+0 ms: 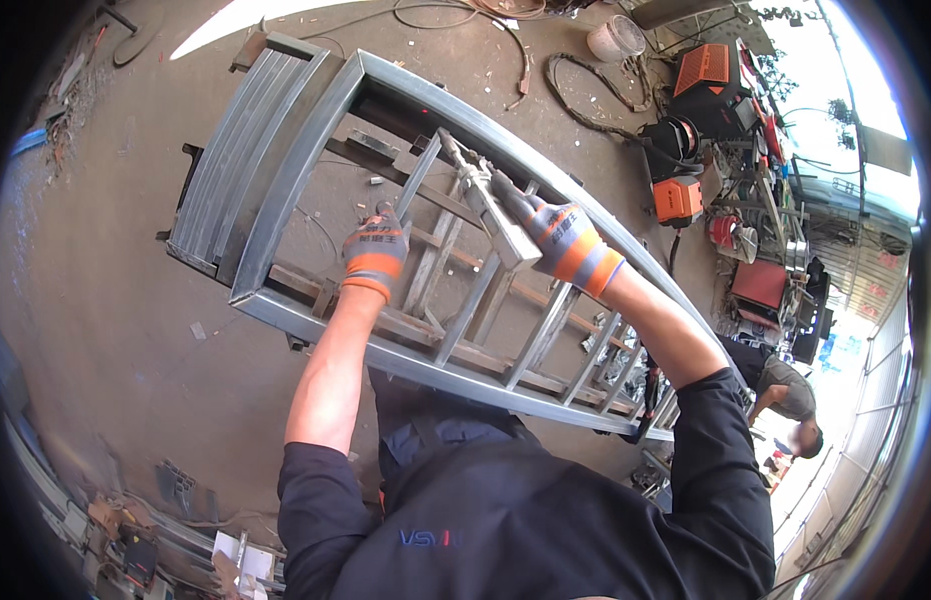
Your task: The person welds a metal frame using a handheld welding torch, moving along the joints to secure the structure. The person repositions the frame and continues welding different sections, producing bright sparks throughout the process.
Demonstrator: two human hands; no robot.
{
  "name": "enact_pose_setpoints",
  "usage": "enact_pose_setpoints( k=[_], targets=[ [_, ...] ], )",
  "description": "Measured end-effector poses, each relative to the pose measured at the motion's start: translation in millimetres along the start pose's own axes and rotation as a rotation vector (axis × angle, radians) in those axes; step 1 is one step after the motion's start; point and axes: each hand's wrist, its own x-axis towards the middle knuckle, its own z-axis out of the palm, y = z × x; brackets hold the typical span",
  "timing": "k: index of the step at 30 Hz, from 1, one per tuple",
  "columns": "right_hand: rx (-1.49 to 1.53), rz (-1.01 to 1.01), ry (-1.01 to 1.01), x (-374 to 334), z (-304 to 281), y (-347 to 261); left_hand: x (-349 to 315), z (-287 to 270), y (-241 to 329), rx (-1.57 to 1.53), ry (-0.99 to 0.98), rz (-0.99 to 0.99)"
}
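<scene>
We are leaning over a curved grey metal frame (298,180), which is lying crosswise in front of us. Our hands, both gloved, are working apart. Our left hand (376,248) is touching the near end of a rung (418,178) inside the frame; whether it is gripping, we are unable to tell. Our right hand (571,240) is clasping a pale metal tool (496,218), which is slanting over the frame's opening. A co-worker (786,392) is showing at far right.
</scene>
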Motion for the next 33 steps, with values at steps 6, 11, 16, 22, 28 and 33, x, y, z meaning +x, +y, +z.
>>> enact_pose_setpoints(
  k=[6, 11, 16, 22, 28, 33],
  targets=[
    [0.140, 0.035, 0.036, 12.0, -6.4, -6.7, 2.0, 8.7, 9.2, -0.052, -0.040, -0.102],
    [0.261, 0.145, -0.002, 10.7, -8.3, -11.5, -4.7, 5.4, 22.8, -0.162, 0.068, -0.143],
    [0.323, 0.181, 0.180, 9.2, -15.8, -18.5, -6.1, -6.4, 33.2, -0.171, 0.120, -0.090],
    [0.389, 0.165, 0.084, -3.3, -33.5, -18.9, 3.7, -7.8, 22.8, -0.213, 0.037, -0.142],
    [0.225, 0.102, 0.024, 0.5, -30.9, -15.1, 8.4, -4.4, 23.8, -0.225, -0.059, -0.204],
    [0.134, 0.074, 0.037, 9.6, -23.1, -16.1, 3.1, 6.3, 19.9, -0.113, 0.109, -0.117]
  ],
)
